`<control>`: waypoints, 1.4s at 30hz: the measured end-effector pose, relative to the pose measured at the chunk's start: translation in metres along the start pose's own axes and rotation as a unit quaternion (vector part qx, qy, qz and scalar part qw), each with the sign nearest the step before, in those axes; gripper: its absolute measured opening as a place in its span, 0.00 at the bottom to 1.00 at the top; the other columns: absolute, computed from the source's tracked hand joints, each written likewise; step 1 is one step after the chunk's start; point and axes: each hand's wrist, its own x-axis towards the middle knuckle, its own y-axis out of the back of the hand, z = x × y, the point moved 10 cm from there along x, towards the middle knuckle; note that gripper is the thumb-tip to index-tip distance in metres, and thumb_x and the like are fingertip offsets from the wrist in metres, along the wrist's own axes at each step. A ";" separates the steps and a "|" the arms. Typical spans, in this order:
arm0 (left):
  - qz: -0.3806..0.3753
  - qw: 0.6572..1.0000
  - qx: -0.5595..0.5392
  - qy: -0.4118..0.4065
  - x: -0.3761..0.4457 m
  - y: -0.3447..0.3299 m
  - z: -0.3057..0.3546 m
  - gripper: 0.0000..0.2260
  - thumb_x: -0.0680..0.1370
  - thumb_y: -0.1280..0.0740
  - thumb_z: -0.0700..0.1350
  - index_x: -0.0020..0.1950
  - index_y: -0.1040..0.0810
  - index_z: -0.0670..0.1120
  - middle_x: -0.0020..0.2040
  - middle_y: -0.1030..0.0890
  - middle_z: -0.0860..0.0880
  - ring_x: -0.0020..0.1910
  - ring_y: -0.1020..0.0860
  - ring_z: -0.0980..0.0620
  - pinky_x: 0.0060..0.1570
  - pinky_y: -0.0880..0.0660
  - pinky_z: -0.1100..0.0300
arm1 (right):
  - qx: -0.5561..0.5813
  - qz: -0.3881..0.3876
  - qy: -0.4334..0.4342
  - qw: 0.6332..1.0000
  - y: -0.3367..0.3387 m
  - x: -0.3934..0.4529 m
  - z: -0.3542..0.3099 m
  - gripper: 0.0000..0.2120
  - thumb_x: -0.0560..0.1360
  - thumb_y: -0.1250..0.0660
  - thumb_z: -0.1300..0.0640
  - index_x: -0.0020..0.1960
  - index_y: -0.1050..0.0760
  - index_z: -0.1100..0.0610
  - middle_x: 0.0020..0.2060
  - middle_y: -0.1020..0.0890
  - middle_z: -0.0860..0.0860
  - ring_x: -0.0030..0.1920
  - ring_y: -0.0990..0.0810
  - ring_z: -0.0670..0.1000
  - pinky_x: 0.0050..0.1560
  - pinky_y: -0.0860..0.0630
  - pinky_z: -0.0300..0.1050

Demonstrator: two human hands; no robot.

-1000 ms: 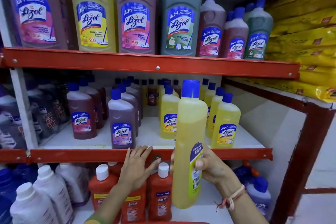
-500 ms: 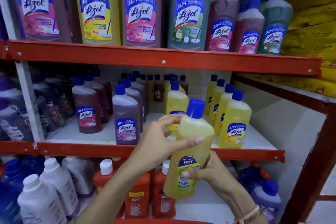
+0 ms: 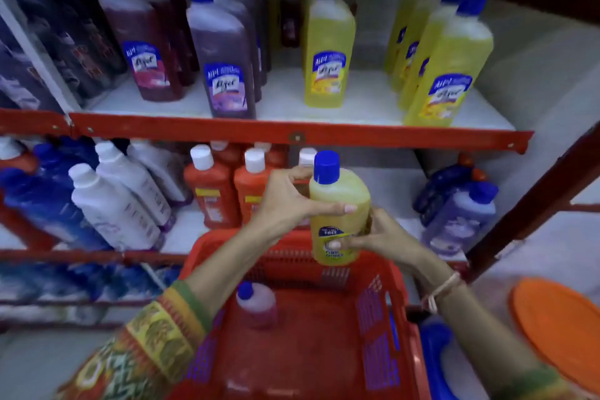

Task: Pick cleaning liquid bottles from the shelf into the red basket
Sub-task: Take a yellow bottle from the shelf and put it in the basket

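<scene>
At the centre of the frame both hands grasp the yellow bottle. The left hand wraps its shoulder just below the blue cap, thumb laid across the front, and the right hand clasps the lower body, fingers over the label. The bottle is upright and hangs over the far rim of the red basket, its base level with that edge and not yet inside.

Half a second ago the same bottle was held higher, in front of the middle shelf rail, and the basket was out of view. Now the camera has tipped down, the basket fills the lower middle of the frame, and the bottle has come down off shelf level toward it. A second ago only the right hand held it, while the left rested on the rail.

Judged from this, the pick is done and the placing step is underway. Inside the basket, toward its left, a pink bottle already stands, leaving bare floor to its right for the yellow one. More yellow bottles remain on the shelf in the upper half of the frame.
</scene>
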 end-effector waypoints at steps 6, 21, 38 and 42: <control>0.004 0.998 0.031 0.058 -0.048 -0.009 -0.090 0.22 0.55 0.17 0.46 0.47 0.16 0.49 0.45 0.15 0.51 0.45 0.18 0.53 0.49 0.19 0.51 | -0.031 0.007 -0.068 0.997 -0.024 -0.026 0.089 0.30 0.60 0.19 0.70 0.60 0.23 0.62 0.52 0.14 0.54 0.52 0.16 0.50 0.53 0.18 0.46; -0.012 0.973 0.065 0.222 -0.151 -0.030 -0.258 0.27 0.54 0.17 0.36 0.52 0.17 0.41 0.56 0.18 0.44 0.53 0.19 0.51 0.53 0.23 0.61 | -0.208 0.035 -0.209 0.955 -0.073 -0.070 0.256 0.24 0.63 0.19 0.61 0.58 0.19 0.62 0.54 0.15 0.61 0.52 0.24 0.44 0.52 0.22 0.48; -0.056 0.947 0.060 0.310 -0.181 -0.017 -0.315 0.27 0.55 0.17 0.36 0.52 0.16 0.44 0.49 0.14 0.46 0.46 0.18 0.58 0.47 0.23 0.67 | -0.237 0.018 -0.240 0.941 -0.096 -0.076 0.281 0.24 0.64 0.22 0.64 0.60 0.20 0.58 0.53 0.14 0.57 0.54 0.16 0.53 0.56 0.23 0.44; -0.083 0.947 0.093 0.296 -0.181 -0.016 -0.308 0.27 0.56 0.17 0.37 0.54 0.18 0.46 0.50 0.15 0.49 0.49 0.18 0.56 0.50 0.23 0.65 | -0.243 -0.018 -0.227 0.943 -0.097 -0.074 0.272 0.25 0.62 0.20 0.60 0.59 0.19 0.57 0.52 0.13 0.55 0.53 0.16 0.52 0.54 0.23 0.43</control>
